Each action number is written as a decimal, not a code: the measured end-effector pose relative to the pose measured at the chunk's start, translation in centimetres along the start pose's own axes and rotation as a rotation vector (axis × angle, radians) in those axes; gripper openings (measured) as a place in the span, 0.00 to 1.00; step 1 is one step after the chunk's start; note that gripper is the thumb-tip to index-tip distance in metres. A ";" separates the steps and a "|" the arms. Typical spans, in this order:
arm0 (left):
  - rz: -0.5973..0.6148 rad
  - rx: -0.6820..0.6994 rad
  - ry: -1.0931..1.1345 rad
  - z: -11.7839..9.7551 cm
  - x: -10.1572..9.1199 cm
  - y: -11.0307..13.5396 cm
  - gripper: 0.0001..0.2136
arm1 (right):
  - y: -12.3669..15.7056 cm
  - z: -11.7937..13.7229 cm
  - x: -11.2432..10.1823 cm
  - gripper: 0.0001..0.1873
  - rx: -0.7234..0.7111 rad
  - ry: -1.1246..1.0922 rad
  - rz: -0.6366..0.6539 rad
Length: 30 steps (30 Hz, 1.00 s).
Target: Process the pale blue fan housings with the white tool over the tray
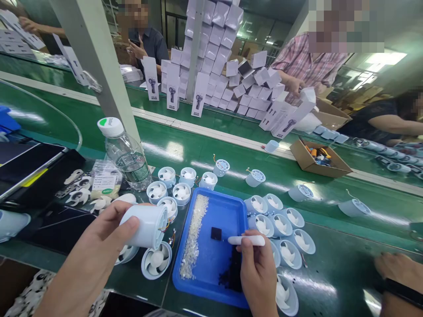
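Left hand [105, 231] around a blue fan housing [143, 226], right hand [257, 266] pinching a white pen-like tool [253, 240] above a blue tray [228, 210] — clear bits [194, 237], black bits [233, 273], dark square [216, 233] inside — fan cups [291, 254] either side, white boxes [216, 48] beyond

Lt-blue fan housing [142, 226]: short plastic cyl., smooth-walled, held up just L of blue tray [229, 211], on its side w/ round spoked end facing R, i.e. tray-ward; thin coloured wires show at that end. White pen-like tool [246, 240]: stubby, smooth, approx. horiz., held across tray's R rim, narrow tip pointing L over tray, thick end sticking out past rim. Black square [216, 234]: sm., flat, lying inside tray nr. its middle, apart from tool tip.
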<state>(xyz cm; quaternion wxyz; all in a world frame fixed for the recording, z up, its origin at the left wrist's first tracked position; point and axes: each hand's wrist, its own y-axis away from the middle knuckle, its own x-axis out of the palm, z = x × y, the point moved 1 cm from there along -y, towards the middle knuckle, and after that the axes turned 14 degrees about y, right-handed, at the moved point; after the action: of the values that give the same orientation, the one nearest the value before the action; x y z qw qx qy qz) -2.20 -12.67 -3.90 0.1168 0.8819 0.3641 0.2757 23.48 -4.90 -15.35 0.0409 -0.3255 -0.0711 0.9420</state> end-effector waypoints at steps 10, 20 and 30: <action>0.083 -0.012 -0.043 0.7 -0.2 -0.3 0.13 | 0.0 0.6 -0.1 0.16 0.008 -0.024 -0.029; 0.077 -0.024 -0.075 1.0 0.4 0.0 0.12 | -0.3 0.9 -0.1 0.16 -0.004 -0.097 0.012; 0.217 -0.155 0.048 2.0 1.2 0.3 0.10 | -0.3 3.2 -0.6 0.14 0.272 -0.600 0.008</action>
<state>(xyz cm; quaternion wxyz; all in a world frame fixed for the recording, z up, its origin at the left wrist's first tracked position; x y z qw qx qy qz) -0.15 -12.05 -4.87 0.1453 0.8977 0.2470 0.3347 21.92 -5.05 -12.45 0.0573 -0.0253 0.0479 0.9969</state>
